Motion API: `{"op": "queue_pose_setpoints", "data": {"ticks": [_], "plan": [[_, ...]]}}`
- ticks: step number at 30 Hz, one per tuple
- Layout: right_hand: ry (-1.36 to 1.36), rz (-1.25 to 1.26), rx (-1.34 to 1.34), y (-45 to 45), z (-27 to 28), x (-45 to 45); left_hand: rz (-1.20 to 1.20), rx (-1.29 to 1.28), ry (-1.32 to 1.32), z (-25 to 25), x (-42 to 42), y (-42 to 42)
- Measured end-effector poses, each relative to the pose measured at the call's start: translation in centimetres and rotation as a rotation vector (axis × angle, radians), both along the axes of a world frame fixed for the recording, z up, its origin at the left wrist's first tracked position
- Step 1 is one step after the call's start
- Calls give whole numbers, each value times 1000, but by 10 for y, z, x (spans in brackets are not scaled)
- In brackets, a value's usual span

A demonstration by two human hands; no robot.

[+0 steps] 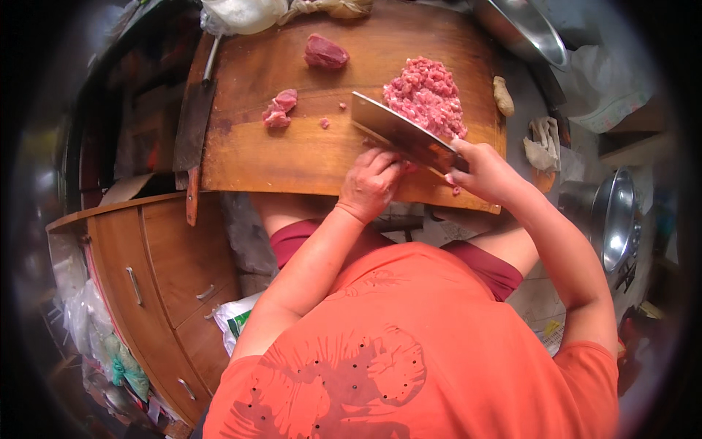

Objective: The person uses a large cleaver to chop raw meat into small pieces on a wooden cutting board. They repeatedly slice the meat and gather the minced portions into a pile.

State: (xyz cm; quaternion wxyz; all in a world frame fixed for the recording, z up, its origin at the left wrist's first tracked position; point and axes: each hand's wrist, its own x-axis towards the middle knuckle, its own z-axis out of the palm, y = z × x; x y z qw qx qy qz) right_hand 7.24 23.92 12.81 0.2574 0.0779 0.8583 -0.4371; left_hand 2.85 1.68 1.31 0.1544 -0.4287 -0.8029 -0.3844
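My right hand (482, 170) grips a cleaver (403, 129) at its handle end. The broad blade slants across the near right part of a wooden cutting board (247, 159). Close to the blade's near side, my left hand (370, 178) rests with curled fingers at the board; what lies under them is mostly hidden. A bit of pink meat (409, 167) shows beside those fingers. Beyond the blade sits a heap of chopped meat (425, 96). Farther left are a large dark-red meat chunk (326, 52), a smaller piece (279, 108) and tiny scraps (324, 123).
A second cleaver (194, 126) lies along the board's left edge, its wooden handle jutting towards me. Ginger root (503, 96) sits at the right edge, near a crumpled cloth (543, 144). Metal bowls (518, 27) stand far right and right. A drawer cabinet (181, 263) is at left.
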Motion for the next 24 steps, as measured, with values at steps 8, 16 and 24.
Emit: {"op": "queue_pose_setpoints", "data": {"ticks": [8,16,24], "plan": [[34,219,272,6,24,24,62,67,-74,-7,5,-2],[246,235,185,-47,-25,-35,28,0,-140,-9,2,-6],[106,59,51,4,2,12,69,4,-64,-3,7,-7]]}}
